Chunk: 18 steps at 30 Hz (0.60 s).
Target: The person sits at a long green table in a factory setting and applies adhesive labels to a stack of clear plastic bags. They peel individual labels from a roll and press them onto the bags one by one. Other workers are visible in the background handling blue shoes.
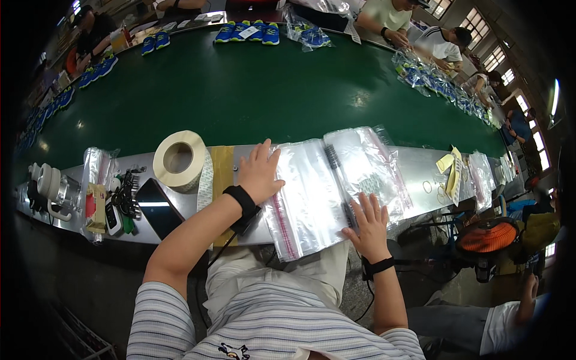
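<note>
Both hands lie flat and open: the left hand [259, 172] presses the stack of clear zip bags [309, 198] on the steel bench [420, 174], the right hand [369, 223] at its near edge. The overhanging slick bags could slide off under uneven pressure.

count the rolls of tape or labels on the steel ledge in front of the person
1. A single cream label roll stands on the steel ledge, just left of the left hand, which rests on the clear plastic bags. Others may be hidden among the clutter further left.
</note>
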Tool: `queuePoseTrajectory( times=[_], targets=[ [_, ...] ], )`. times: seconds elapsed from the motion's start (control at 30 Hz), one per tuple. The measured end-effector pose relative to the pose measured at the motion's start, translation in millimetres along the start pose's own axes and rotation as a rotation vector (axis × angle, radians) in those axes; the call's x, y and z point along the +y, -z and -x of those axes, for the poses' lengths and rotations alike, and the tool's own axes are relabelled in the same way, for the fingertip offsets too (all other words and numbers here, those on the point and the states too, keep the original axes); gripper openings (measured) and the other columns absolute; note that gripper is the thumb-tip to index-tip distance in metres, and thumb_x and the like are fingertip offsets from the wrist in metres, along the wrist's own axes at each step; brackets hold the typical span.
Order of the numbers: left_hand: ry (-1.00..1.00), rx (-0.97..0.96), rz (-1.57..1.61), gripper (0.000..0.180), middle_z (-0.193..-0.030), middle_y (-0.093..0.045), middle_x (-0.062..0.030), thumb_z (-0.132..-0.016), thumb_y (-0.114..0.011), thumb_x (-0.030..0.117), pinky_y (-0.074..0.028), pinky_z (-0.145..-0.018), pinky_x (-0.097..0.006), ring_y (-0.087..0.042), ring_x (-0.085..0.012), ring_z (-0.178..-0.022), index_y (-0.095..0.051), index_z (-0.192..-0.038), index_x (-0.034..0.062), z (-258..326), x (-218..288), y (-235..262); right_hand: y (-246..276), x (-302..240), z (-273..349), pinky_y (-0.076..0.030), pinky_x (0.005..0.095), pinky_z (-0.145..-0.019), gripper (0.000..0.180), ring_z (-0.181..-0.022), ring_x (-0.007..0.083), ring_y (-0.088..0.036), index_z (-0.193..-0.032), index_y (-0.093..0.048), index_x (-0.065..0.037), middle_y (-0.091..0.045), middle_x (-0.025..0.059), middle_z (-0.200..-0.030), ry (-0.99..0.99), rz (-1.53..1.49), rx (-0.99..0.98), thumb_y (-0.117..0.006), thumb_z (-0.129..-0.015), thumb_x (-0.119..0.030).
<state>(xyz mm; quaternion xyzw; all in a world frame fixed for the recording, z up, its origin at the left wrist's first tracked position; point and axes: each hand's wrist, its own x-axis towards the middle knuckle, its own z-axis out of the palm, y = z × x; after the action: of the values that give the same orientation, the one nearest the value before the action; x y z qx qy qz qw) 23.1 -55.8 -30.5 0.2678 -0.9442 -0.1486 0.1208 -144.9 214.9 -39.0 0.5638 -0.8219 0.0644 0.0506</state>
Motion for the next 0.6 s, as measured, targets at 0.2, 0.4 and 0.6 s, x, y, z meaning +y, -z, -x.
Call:
queuePoseTrajectory(
  times=[0.2,0.4,0.6],
  targets=[
    [0.490,-0.556,0.933,0.038,-0.096,-0.065,-0.0153,-0.086,-0.065,0.028,-0.050,-0.080,-0.034,-0.064,-0.0270,-0.089,-0.061,-0.107,-0.0032,160.1,-32.2,71.6,21.2,-40.3,4.5,-0.032,0.0510,-0.101,0.049,-0.125,0.0387,-0.039,-0.124,-0.052,-0.004,-0.045,0.0175,-0.133,0.054,-0.258,0.252,-0.067,-0.079,-0.018],
    [0.709,0.126,0.333,0.044,-0.107,-0.061,-0.0209,-0.082,-0.067,0.030,-0.045,-0.090,-0.036,-0.058,-0.0312,-0.104,-0.060,-0.107,-0.0056,243.0,-50.2,3.2,13.0,-111.8,-9.7,-0.051,0.0356,-0.073,0.016,-0.086,0.0285,-0.063,-0.093,-0.064,-0.004,-0.064,0.0110,-0.094,0.296,-0.830,-0.026,-0.068,-0.077,-0.007],
    [0.722,-0.088,1.375,0.019,-0.091,-0.064,-0.0048,-0.092,-0.059,0.016,-0.049,-0.066,-0.024,-0.060,-0.0105,-0.076,-0.060,-0.099,-0.0006,224.1,-22.7,2.2,6.0,-164.6,-25.5,-0.050,0.0321,-0.073,0.029,-0.082,0.0260,-0.063,-0.110,-0.058,-0.001,-0.063,0.0116,-0.095,0.399,-0.940,-0.371,-0.065,-0.085,-0.015]
  ],
)
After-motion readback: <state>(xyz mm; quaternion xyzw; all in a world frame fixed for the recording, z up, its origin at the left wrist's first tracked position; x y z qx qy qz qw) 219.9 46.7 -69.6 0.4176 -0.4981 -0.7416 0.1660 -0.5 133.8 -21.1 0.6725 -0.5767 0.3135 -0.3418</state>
